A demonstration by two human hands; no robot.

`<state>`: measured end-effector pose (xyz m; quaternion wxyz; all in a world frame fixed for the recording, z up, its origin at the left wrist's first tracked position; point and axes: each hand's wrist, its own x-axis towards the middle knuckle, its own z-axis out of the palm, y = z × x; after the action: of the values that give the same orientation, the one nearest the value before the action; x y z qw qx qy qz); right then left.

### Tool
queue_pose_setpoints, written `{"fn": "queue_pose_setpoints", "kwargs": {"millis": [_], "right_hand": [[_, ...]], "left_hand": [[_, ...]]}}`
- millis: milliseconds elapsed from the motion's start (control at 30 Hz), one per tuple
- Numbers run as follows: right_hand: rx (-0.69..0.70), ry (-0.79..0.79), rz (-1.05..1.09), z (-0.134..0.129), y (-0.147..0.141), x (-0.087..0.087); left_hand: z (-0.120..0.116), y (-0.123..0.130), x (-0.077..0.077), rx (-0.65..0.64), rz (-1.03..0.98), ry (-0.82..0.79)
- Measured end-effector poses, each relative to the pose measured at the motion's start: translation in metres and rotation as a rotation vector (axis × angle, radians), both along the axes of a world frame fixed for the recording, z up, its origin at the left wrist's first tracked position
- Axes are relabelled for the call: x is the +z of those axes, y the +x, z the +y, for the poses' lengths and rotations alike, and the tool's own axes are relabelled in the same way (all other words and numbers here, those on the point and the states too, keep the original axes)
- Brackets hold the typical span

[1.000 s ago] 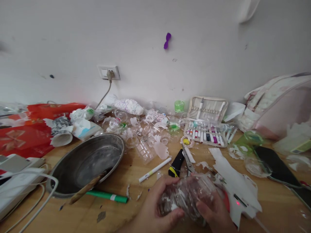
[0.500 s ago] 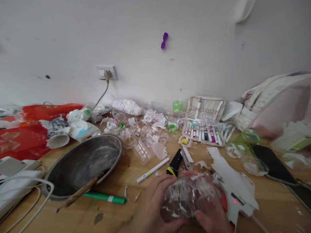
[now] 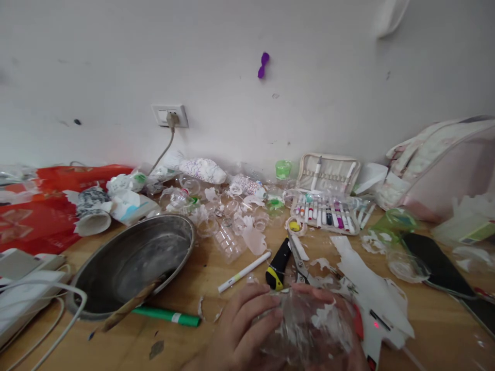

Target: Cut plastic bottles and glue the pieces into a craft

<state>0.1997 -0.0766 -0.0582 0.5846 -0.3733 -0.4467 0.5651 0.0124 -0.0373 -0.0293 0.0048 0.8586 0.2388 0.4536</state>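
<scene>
A clear plastic bottle piece with white scraps stuck to it is held between both hands at the bottom of the view. My left hand wraps its left side, fingers bent over the top. On the other side my right hand grips it, partly seen through the plastic. Just beyond the hands lie a black and yellow utility knife and scissors. A white glue gun with a red light rests right of my right hand.
A metal basin with a wooden stick across its rim stands left. A white marker and a green tube lie nearer. Plastic scraps, a marker case, a phone and a backpack fill the back and right.
The bottle piece has turned and shifted slightly lower in my hands. The fingers of my left hand now reach further over its top.
</scene>
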Motion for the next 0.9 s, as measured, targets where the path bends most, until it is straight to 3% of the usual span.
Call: {"fn": "queue_pose_setpoints", "kwargs": {"millis": [133, 233, 300, 433, 533, 633, 733, 900], "right_hand": [[0.007, -0.035, 0.08, 0.004, -0.003, 0.005], [0.036, -0.1, 0.199, 0.005, -0.007, 0.012], [0.048, -0.109, 0.221, 0.006, -0.009, 0.02], [0.042, -0.121, 0.195, 0.013, -0.008, 0.035], [0.04, -0.139, 0.192, 0.02, -0.004, 0.038], [0.067, -0.196, 0.196, 0.023, -0.001, 0.034], [0.091, -0.213, 0.16, 0.022, -0.001, 0.029], [0.08, -0.196, 0.14, 0.019, -0.005, 0.026]], "left_hand": [[0.001, 0.002, 0.001, 0.03, 0.053, -0.057], [0.001, 0.007, 0.003, 0.007, 0.029, -0.22], [0.0, 0.011, 0.005, -0.089, -0.097, -0.449], [-0.002, 0.016, 0.011, -0.424, -0.503, -1.063], [-0.003, 0.017, 0.016, -0.501, -0.624, -1.335], [-0.004, 0.017, 0.021, -0.492, -0.654, -1.457], [-0.004, 0.019, 0.021, -0.57, -0.712, -1.566], [-0.004, 0.019, 0.015, -0.59, -0.763, -1.616]]}}
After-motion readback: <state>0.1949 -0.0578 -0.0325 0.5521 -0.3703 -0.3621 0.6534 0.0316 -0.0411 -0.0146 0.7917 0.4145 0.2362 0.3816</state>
